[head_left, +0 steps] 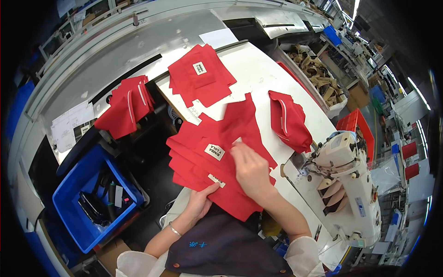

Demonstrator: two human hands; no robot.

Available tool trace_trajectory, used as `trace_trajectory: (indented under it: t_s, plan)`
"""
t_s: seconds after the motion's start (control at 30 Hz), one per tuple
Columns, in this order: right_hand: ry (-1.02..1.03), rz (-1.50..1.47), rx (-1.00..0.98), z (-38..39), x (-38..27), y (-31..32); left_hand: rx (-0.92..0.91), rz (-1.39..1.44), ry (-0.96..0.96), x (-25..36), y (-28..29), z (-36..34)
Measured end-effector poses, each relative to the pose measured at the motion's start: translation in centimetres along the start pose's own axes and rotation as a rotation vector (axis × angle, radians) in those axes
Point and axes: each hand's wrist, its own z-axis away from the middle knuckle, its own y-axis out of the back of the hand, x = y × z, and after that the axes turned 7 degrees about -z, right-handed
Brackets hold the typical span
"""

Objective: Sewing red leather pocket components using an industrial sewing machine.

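Loosely stacked red fabric pieces (194, 145) with white labels (214, 152) lie over the front of the white worktable (247, 69). My left hand (203, 201) grips their lower edge, thumb on top beside a partly covered label. My right hand (249, 171) pinches an upper red piece (240, 115) at a small white patch; that piece is slightly blurred. Further red piles sit at the back (219, 81), on the left (120, 115) and on the right (288, 122), the last two showing white strips.
A white sewing machine (350, 184) stands at my right. A blue bin (69, 198) with dark items is at lower left, near papers (64, 134) on a metal surface. Behind the machine are a red crate (364, 127) and a container of tan pieces (316, 74).
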Motion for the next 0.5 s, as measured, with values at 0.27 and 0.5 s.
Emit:
trace_trajectory:
  t_s: [0.27,0.5]
  plan:
    - [0.039,-0.123,-0.256,1.7,-2.0,-2.6,-0.064,0.030,-0.010,0.4,0.5,0.6]
    - [-0.077,-0.249,-0.190,0.8,0.9,-1.1,-0.101,0.127,0.033,0.6,0.1,0.5]
